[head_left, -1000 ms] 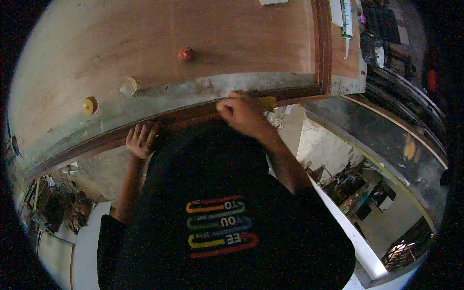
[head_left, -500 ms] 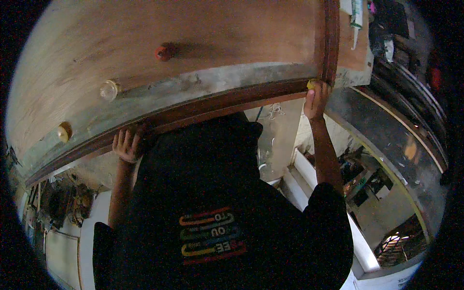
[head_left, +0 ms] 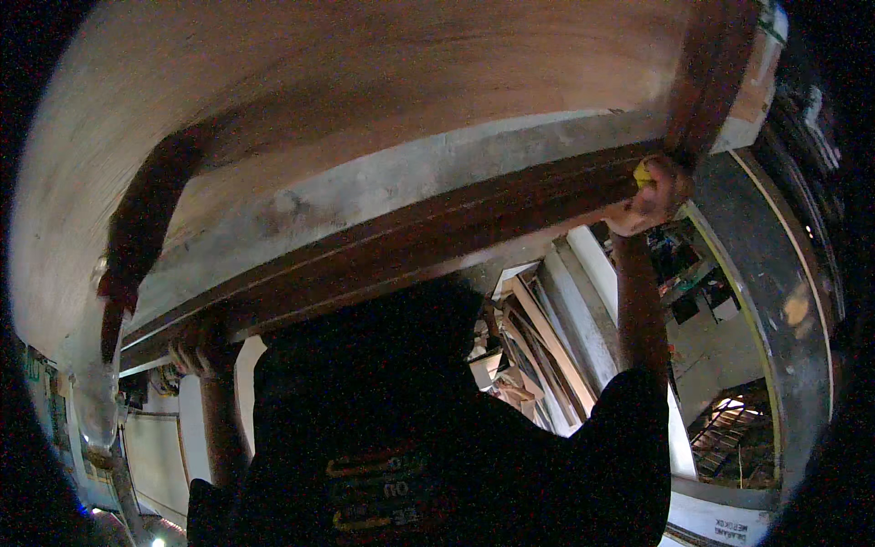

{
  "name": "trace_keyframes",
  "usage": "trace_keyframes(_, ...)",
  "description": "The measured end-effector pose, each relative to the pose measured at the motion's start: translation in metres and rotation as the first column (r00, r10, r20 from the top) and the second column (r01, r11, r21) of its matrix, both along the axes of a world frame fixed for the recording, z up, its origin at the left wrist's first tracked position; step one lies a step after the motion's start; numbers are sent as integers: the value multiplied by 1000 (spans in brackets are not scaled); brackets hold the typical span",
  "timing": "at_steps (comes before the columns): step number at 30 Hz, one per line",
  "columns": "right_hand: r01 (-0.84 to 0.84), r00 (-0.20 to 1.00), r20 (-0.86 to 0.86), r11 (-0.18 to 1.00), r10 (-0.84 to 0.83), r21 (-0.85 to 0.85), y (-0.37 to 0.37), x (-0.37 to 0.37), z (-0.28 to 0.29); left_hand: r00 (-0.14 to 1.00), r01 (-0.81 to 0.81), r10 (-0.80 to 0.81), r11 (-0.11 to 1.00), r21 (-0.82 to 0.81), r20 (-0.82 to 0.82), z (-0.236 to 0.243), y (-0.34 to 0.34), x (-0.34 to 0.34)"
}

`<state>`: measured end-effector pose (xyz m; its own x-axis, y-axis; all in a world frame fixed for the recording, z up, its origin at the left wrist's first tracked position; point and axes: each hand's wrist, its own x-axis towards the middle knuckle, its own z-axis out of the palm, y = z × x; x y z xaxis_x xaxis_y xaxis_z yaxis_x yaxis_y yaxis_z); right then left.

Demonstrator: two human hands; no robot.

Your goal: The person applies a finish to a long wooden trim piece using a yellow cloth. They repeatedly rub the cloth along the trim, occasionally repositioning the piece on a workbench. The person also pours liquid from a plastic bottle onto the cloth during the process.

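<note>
A long dark brown wooden frame (head_left: 410, 223) slants across the near side of a broad light-brown wooden surface (head_left: 437, 73) with a grey strip. At the frame's left end, my left hand (head_left: 202, 348) has its fingers curled round the near edge. Beside the right corner, where another brown length (head_left: 715, 73) runs away from me, my right hand (head_left: 652, 199) is closed against the wood. A small yellow piece (head_left: 642, 173), of a kind I cannot make out, sticks out from its fingers. Part of the left hand is lost in shade.
A long dark shape (head_left: 150, 214) and a clear, bottle-like thing (head_left: 96, 401), both blurred, stand at the far left. Below the frame are several lengths of wood (head_left: 547, 342) and a white panel (head_left: 592, 264). A dark board with a pale edge (head_left: 775, 273) lies at the right.
The view has shifted, and the frame looks larger and closer. My right hand appears further right, my left hand lower. The red, clear and yellow-topped objects no longer show as before.
</note>
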<state>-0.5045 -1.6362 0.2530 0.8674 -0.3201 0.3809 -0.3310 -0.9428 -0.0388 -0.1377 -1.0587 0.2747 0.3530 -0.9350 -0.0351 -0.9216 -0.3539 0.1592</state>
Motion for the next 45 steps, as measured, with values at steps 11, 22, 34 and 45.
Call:
trace_keyframes(11,-213,976,71,973,206,93,-40,-53,1,945,103,12,937,335,-325,41,-11,22)
trace_keyframes(22,-230,966,-116,973,231,20,-34,-42,6,970,102,-25,946,307,-243,31,-6,21)
trace_keyframes(34,433,695,-657,559,293,707,-47,69,102,998,34,-24,982,-187,56,-31,8,7)
trace_keyframes(45,-91,380,-683,760,623,643,-52,136,87,971,-78,123,974,-211,205,-65,33,-26)
